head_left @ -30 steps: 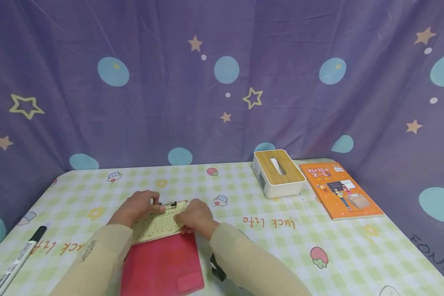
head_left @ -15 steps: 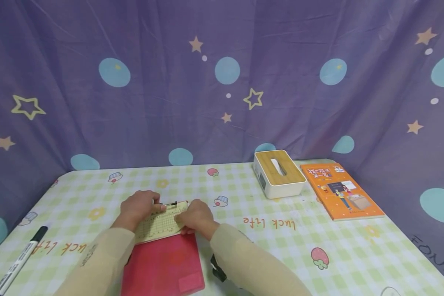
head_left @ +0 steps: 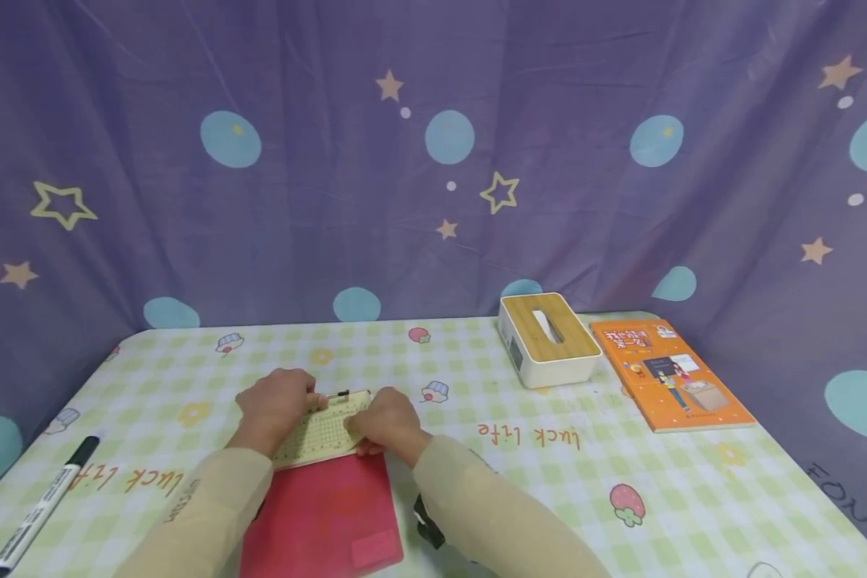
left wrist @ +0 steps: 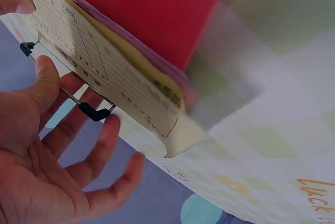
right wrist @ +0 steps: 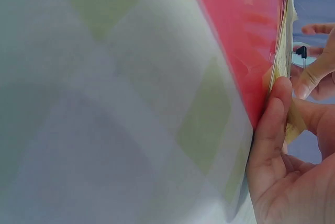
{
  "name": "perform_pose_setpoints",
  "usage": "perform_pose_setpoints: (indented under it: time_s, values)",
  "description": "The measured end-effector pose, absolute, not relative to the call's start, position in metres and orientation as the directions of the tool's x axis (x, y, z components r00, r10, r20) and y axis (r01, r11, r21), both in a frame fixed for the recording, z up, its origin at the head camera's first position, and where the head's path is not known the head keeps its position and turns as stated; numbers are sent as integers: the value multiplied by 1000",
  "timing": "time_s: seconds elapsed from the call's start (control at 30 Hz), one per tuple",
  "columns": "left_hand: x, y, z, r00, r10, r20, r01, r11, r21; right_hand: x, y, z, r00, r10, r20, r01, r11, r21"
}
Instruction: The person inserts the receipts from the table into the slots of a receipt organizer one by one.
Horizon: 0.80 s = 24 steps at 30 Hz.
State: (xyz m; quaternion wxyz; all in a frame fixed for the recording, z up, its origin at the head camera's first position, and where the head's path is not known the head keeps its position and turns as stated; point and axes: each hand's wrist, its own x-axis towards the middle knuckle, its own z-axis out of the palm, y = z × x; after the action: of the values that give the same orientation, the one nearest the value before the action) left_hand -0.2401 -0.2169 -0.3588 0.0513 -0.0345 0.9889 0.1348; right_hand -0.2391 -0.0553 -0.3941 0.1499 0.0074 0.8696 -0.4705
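Observation:
A red folder [head_left: 325, 518] lies on the table, with a stack of yellowish printed papers [head_left: 323, 433] across its far end. A wire clip [left wrist: 94, 112] with black ends stands at the papers' far edge. My left hand [head_left: 278, 409] holds the clip's wire between thumb and fingers; in the left wrist view its other fingers spread below. With thumb and curled fingers, my right hand [head_left: 390, 421] pinches the right edge of the papers. In the right wrist view the sheets [right wrist: 283, 62] stand edge-on beside the red folder. One paper corner curls up in the left wrist view.
A black-capped white marker [head_left: 46, 502] lies at the left. Towards the back right stand a white tissue box [head_left: 559, 369] with a wooden lid and, beside it, an orange book [head_left: 672, 377]. A purple curtain [head_left: 318, 201] hangs behind the checked tablecloth [head_left: 535, 482].
My left hand has shifted slightly right and its wrist has turned a little at the clip. My right hand keeps its pinch on the papers. The whole head view has drifted slightly.

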Motion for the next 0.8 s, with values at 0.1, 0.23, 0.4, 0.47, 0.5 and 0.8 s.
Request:
perform_pose_setpoints:
  time_s: [0.1,0.23,0.4,0.47,0.5,0.8]
  values:
    - [-240,-218,-360,-996,-29,-80,-47,970,239,-240,-55,-395,-954,-127,-270,157,557,-815]
    - [-239,-220,-362,-999,24,-38,17,981,191,-242,-56,-396,-954,-120,-274,163,558,-814]
    - [-238,-222,-363,-997,74,-4,72,985,158,-243,-57,-397,-956,-114,-270,165,551,-818]
    - [-238,-223,-364,-995,94,15,96,983,156,-243,-57,-397,-957,-116,-267,162,549,-820]
    - [-238,-224,-364,-994,104,23,107,982,155,-243,-57,-397,-957,-117,-265,161,548,-821]
    - [-235,-227,-369,-985,160,66,169,970,176,-241,-55,-397,-955,-116,-274,173,534,-828]
